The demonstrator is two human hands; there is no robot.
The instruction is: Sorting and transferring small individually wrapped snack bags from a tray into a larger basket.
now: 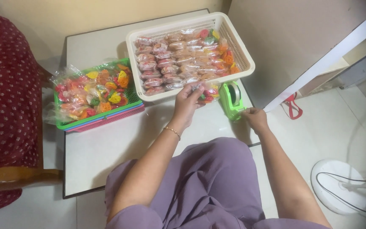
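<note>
Low white table (106, 148): at its 1 o'clock corner a cream basket (242, 51) of sealed snack packets, at 10 o'clock a green tray (102, 121) heaped with loose coloured snacks. Green tape dispenser (232, 99) at 3 o'clock, just at 11 o'clock from my right hand (256, 119), which pinches narrow, seemingly on tape I cannot make out. My left hand (188, 101) grips one snack packet (209, 92), long axis 9-to-3, touching the basket's near wall.
</note>
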